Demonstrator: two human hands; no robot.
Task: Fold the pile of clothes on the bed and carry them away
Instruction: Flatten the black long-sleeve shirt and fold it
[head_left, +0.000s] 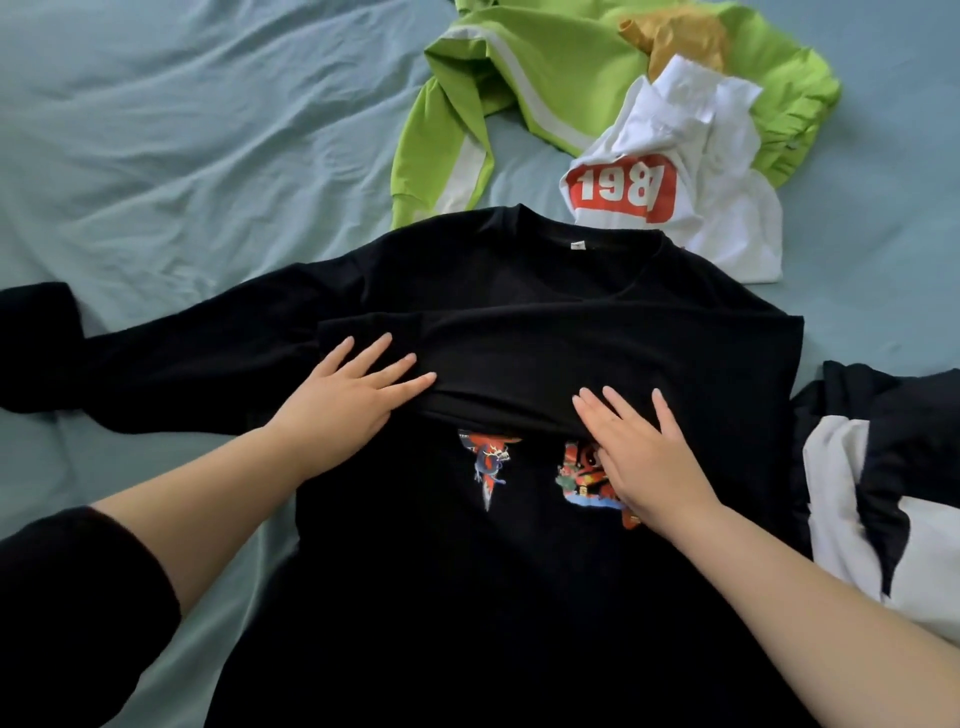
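Black sweatshirt (467, 597) beneath flat left hand (343, 400) and right hand (644, 452)

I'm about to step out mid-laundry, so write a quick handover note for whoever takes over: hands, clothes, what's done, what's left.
Left hand: open, flat on the black sweatshirt, fingers on the folded sleeve.
Right hand: open, flat over the print, fingertips at that sleeve's edge.
Done: sweatshirt spread front-up on the bed, one sleeve folded across the chest.
Left: fold the other sleeve, lying out to the left, then the body. The green top, white T-shirt, mustard piece and black-and-white garment lie unfolded. Then carry everything away.
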